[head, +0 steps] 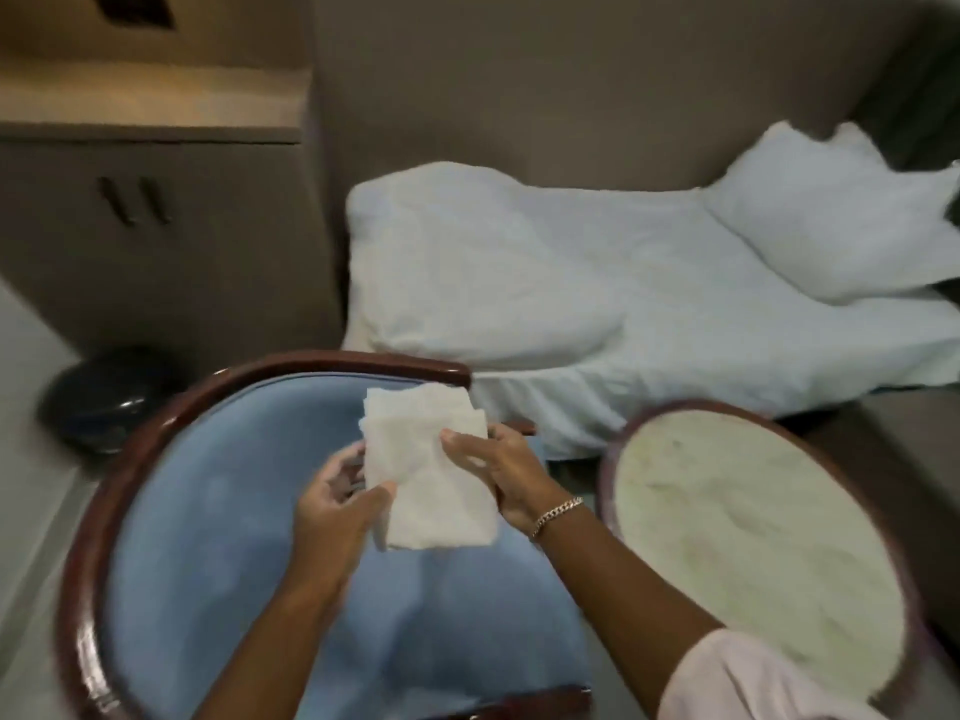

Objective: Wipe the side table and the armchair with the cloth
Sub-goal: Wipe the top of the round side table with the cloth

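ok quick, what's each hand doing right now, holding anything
Left hand: closed on the left edge of the white cloth.
Right hand: closed on the right edge of the same cloth, held above the armchair seat.

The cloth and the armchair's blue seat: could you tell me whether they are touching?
Apart. In the head view, both hands, left and right, hold the cloth up above the seat.
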`<control>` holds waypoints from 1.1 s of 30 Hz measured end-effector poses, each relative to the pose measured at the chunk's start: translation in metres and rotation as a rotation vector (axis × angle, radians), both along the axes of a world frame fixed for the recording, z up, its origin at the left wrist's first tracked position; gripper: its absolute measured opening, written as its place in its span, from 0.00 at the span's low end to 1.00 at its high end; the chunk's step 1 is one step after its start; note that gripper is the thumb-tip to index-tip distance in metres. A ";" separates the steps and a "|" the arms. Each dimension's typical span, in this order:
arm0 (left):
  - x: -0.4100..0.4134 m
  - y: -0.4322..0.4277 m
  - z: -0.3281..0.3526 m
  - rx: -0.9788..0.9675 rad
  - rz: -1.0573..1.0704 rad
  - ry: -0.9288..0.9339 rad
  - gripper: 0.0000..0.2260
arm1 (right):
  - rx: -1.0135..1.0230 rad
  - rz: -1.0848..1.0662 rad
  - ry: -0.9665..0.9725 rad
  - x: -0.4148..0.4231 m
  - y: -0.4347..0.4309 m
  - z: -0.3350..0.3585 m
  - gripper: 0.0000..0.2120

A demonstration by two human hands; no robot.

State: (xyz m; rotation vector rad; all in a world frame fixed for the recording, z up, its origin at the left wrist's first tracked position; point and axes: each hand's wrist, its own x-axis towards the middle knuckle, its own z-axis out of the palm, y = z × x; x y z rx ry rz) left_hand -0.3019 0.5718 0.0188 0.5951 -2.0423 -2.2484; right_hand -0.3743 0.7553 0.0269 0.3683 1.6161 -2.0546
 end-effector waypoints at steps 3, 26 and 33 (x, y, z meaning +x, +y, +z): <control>-0.028 0.083 -0.020 -0.008 -0.132 -0.045 0.22 | 0.089 -0.148 -0.009 -0.010 0.086 -0.025 0.28; -0.187 0.259 -0.401 -1.594 -0.437 -0.082 0.34 | 1.521 0.119 0.411 -0.061 0.299 -0.340 0.35; -0.187 0.258 -0.409 -1.674 -0.412 -0.062 0.36 | 1.607 0.193 0.128 -0.255 0.339 -0.339 0.42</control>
